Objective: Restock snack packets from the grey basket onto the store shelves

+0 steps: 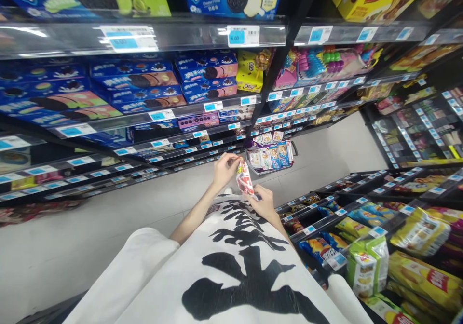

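Between my two hands, in front of my white shirt, is a small red and white snack packet (245,178). My left hand (224,169) pinches its upper left end between thumb and fingers. The lower right end is gripped by my right hand (263,200), its fingers curled round the edge. The packet is tilted, and its print is too small to read. Just beyond it on the floor stands a basket (259,171) with several blue and white snack packs (275,156) in rows inside.
Shelves of blue cookie boxes (141,85) with price tags (162,115) run along the left and top. Colourful toy-like packs (318,63) sit further right. Another rack at lower right holds chip bags (367,266). A grey tiled floor (152,203) lies between the racks.
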Demonstrator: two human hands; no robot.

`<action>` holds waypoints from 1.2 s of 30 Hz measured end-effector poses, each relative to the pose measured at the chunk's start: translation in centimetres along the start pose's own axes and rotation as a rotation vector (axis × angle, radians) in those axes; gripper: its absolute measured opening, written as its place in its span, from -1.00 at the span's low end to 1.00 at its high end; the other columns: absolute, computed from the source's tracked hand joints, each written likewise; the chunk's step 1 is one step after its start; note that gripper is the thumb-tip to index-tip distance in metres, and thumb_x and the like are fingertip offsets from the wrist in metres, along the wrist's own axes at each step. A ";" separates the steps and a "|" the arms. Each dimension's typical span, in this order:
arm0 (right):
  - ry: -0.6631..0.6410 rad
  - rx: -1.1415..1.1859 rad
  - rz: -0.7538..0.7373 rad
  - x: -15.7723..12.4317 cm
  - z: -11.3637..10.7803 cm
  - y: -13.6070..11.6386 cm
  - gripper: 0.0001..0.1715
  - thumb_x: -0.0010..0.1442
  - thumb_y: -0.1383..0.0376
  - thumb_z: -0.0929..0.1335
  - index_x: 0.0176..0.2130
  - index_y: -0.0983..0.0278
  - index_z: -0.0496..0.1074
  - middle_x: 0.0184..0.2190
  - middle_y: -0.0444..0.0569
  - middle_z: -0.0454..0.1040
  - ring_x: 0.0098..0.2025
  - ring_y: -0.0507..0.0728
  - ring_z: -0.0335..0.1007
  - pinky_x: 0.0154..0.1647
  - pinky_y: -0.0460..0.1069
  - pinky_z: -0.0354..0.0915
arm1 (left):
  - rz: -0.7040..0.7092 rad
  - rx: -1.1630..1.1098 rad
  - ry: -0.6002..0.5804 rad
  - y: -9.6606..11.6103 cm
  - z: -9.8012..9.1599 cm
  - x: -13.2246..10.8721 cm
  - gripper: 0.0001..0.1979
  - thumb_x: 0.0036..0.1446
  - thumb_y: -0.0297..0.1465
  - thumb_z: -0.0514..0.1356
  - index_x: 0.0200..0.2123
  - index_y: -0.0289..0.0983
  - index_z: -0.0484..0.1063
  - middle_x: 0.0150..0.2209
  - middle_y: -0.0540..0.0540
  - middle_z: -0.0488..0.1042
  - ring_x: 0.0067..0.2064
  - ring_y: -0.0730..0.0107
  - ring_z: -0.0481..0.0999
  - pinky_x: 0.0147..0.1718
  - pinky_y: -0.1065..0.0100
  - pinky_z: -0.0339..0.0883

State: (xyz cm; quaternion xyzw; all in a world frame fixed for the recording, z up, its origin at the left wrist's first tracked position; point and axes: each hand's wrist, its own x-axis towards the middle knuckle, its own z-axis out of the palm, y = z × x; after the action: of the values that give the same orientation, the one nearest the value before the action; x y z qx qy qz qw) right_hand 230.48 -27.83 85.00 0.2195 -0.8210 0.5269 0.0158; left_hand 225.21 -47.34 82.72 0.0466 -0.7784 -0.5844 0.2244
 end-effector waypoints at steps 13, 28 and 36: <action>0.142 0.549 0.578 -0.1 1.1 0.9 -0.65 0.03 0.09 0.54 -0.33 0.32 0.55 -0.48 0.00 0.61 -0.50 0.17 0.54 -0.39 0.04 0.50 | 0.311 0.232 -0.164 3.4 -3.3 2.7 -0.90 0.27 -0.37 0.25 -0.26 -0.23 0.58 -0.31 -0.06 0.63 -0.28 0.33 0.48 -0.29 0.30 0.37; -0.116 0.603 0.595 0.1 1.0 -0.3 -0.56 0.06 -0.02 0.52 -0.34 0.32 0.57 -0.52 0.02 0.61 -0.49 0.18 0.58 -0.39 0.01 0.49 | 0.346 0.209 -0.118 3.0 -3.1 2.1 -0.84 0.30 -0.34 0.22 -0.24 -0.23 0.60 -0.30 -0.08 0.64 -0.27 0.36 0.54 -0.26 0.29 0.44; -0.115 0.572 0.577 -0.2 0.9 -0.2 -0.60 0.08 0.00 0.51 -0.35 0.30 0.58 -0.51 0.01 0.61 -0.49 0.17 0.57 -0.39 0.02 0.49 | 0.293 0.188 -0.108 3.0 -3.3 1.7 -0.85 0.28 -0.32 0.24 -0.24 -0.21 0.61 -0.29 -0.08 0.64 -0.27 0.33 0.55 -0.26 0.27 0.46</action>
State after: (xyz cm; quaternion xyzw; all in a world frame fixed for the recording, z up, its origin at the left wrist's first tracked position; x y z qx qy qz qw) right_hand 230.97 -28.63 84.72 0.0050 -0.6687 0.7036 -0.2403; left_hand 225.55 -49.91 86.75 -0.0781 -0.8391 -0.4715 0.2597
